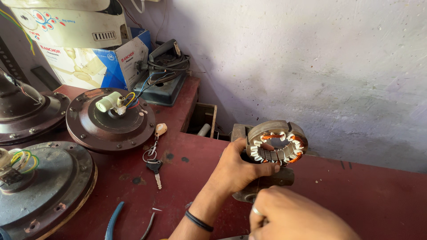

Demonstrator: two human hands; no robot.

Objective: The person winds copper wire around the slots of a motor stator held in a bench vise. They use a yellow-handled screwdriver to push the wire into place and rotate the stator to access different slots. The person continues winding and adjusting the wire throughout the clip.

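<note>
My left hand, a black band on its wrist, grips a round fan stator with copper windings and white insulation. The thumb lies across its lower edge. The stator stands tilted on a grey metal block on the red-brown bench. My right hand, with a ring on one finger, is curled in a fist just below the block, at the bottom edge. What it holds, if anything, is hidden.
Three dark round fan motor housings fill the left. Keys and blue-handled pliers lie near them. Cardboard boxes, a grey device with cables and an open wooden compartment stand behind; a wall is to the right.
</note>
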